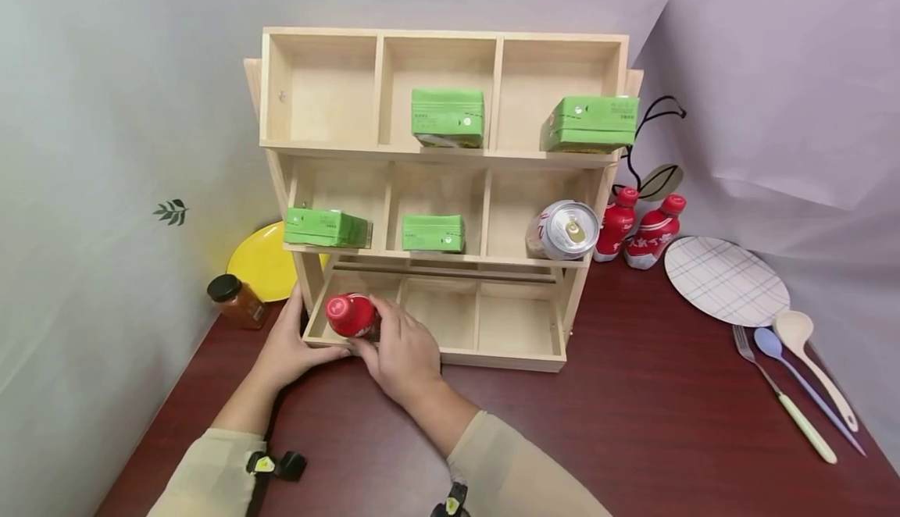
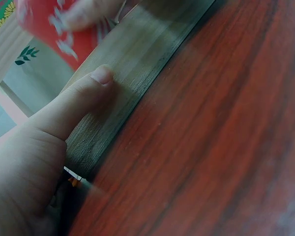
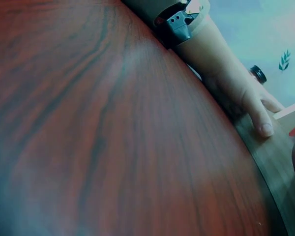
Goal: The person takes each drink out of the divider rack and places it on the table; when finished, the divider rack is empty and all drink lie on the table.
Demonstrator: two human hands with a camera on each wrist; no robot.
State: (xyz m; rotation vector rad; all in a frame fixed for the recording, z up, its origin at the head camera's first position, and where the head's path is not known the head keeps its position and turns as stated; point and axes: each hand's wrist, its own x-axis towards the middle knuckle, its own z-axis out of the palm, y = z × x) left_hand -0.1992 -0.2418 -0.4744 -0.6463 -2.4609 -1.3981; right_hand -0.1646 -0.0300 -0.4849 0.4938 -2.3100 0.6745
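Note:
In the head view a red bottle with a red cap stands in the bottom-left compartment of a wooden shelf. My right hand grips this bottle from the right, thumb at the front. At the shelf's lower left corner, my left hand holds the frame, fingers along the side and thumb across the front. The left wrist view shows that thumb pressed on the front board, just below the red bottle. From the right wrist camera, the left hand appears at the same board.
Several green cartons and a silver can occupy the upper tiers. Left of the shelf are a dark-lidded jar and yellow plate. To the right are two red bottles, a checked plate, a fork and spoons.

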